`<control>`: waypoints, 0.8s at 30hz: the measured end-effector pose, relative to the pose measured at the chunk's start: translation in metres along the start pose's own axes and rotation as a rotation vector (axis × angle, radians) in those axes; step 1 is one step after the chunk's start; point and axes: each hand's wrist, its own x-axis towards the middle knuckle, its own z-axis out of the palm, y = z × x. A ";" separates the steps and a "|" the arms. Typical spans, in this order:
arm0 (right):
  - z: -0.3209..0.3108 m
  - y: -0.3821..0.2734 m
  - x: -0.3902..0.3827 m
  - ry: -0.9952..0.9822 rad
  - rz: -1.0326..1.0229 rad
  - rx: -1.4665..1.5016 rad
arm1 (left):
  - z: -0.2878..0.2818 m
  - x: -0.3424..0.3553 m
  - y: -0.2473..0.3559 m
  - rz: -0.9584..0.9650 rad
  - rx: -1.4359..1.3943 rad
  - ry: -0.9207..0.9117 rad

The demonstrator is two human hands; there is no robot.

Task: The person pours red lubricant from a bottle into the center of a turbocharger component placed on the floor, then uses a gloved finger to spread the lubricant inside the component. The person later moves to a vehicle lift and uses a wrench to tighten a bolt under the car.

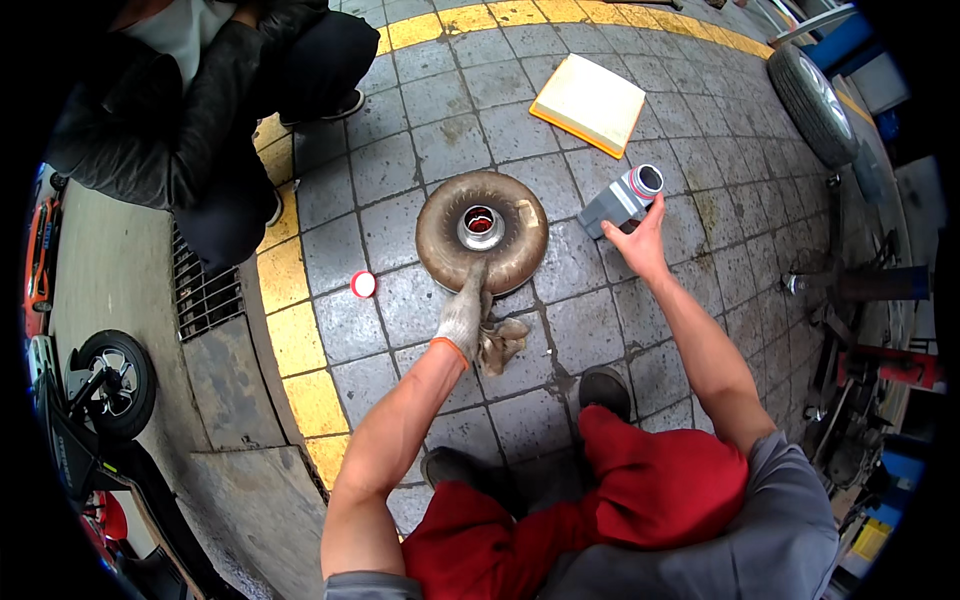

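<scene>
Grasping bottle in right hand, with left hand at converter, unclear whether clenched. Already uncapped; not yet tipped over hub.

Site: vehicle repair workshop. Evidence: a torque converter and a panel air filter lie on stained grey floor tiles; a tyred car wheel is at far right, red metal equipment nearer. Yellow edging and a drain grate run along the left; a motorcycle shows beyond.

Tyre right; drain grate, motorbike wheel left.
</scene>
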 end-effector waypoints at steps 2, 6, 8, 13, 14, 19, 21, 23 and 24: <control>0.000 -0.002 0.001 -0.002 0.005 0.006 | -0.004 0.007 -0.003 0.002 0.040 0.022; -0.001 -0.008 -0.002 0.004 0.011 -0.020 | -0.006 0.008 -0.006 -0.001 0.045 0.027; -0.001 -0.005 -0.001 0.013 0.007 -0.027 | -0.005 0.006 -0.006 0.015 0.064 0.028; -0.002 -0.003 0.000 0.011 0.000 -0.024 | -0.010 0.006 -0.005 -0.029 0.139 0.005; -0.002 -0.004 0.000 0.009 -0.001 -0.027 | -0.011 0.006 -0.006 -0.019 0.164 0.014; 0.000 -0.006 0.000 0.006 0.010 -0.007 | -0.014 0.008 -0.011 0.045 0.242 0.012; -0.001 -0.004 0.000 0.005 0.014 0.001 | -0.011 0.002 -0.010 0.080 0.284 0.020; -0.001 -0.005 -0.001 -0.004 0.029 0.013 | -0.009 -0.004 -0.006 0.114 0.288 0.004; 0.000 -0.006 -0.002 -0.007 0.038 0.019 | -0.009 -0.006 -0.006 0.130 0.291 -0.004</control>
